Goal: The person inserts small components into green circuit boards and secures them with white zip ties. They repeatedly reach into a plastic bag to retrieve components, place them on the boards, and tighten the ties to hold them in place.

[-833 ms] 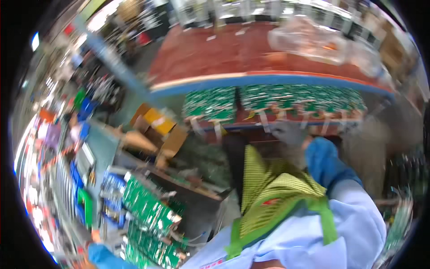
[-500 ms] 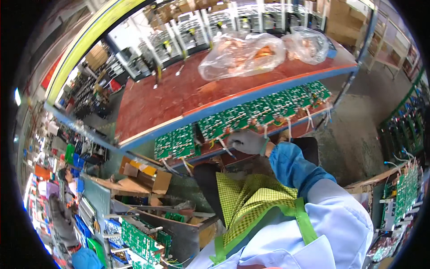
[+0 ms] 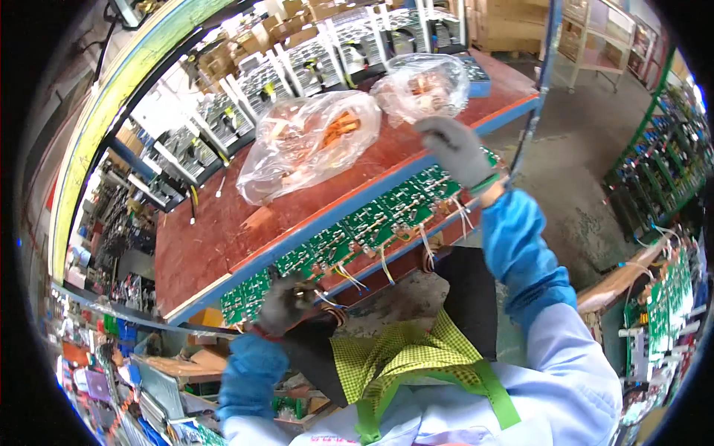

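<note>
My right hand (image 3: 455, 152), in a grey knitted glove, is raised over the red bench's front edge. Its fingers stretch out just below a clear plastic bag (image 3: 401, 78) of copper-coloured pieces, not touching it, and nothing shows in them. Low on the left, my left hand (image 3: 277, 308), gloved in darker grey, is closed beside the left end of a row of green circuit boards (image 3: 364, 227). A small brownish, metallic-looking bit shows at its fingertips, too blurred to name. White cable ties and wires (image 3: 384, 266) hang from the boards' near edge.
Another clear bag (image 3: 312, 141) with orange-copper pieces lies on the red bench top (image 3: 201, 249), and a blue box (image 3: 478, 78) stands at its right end. A blue frame post (image 3: 537, 123) rises at the right. Racks of boards (image 3: 673, 160) stand far right; cartons (image 3: 197, 364) sit lower left.
My right hand has left the boards' near edge and risen to the bench edge by the bag. My left hand has come into place at the lower left. The view has shifted right.
</note>
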Demonstrator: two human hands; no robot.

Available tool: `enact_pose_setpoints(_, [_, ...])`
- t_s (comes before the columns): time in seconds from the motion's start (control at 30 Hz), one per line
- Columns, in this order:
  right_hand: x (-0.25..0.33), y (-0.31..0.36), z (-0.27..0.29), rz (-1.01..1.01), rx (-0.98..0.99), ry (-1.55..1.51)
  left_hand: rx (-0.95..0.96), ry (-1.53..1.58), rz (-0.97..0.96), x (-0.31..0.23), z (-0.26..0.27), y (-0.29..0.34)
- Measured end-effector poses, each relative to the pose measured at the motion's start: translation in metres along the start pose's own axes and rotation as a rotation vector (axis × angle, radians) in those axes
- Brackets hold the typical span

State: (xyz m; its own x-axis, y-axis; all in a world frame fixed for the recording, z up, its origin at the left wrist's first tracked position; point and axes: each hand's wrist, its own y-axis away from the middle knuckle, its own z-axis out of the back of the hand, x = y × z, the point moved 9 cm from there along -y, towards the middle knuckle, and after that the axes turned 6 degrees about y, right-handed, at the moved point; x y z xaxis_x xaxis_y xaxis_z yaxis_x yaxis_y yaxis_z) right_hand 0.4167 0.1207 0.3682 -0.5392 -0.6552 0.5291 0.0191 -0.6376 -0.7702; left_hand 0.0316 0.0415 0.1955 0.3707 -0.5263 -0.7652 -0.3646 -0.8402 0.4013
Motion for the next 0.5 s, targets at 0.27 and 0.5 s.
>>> enact_pose_setpoints(0.27, [0.019,-0.038,-0.043,-0.012,0.254,0.002,-0.296,0.952,-0.282,0.126,0.134,-0.041])
enact_pose_setpoints(0.5, [0.137,-0.029,-0.181,0.300,0.601,-0.187,-1.130,-0.257,-0.355,0.137,0.271,0.038])
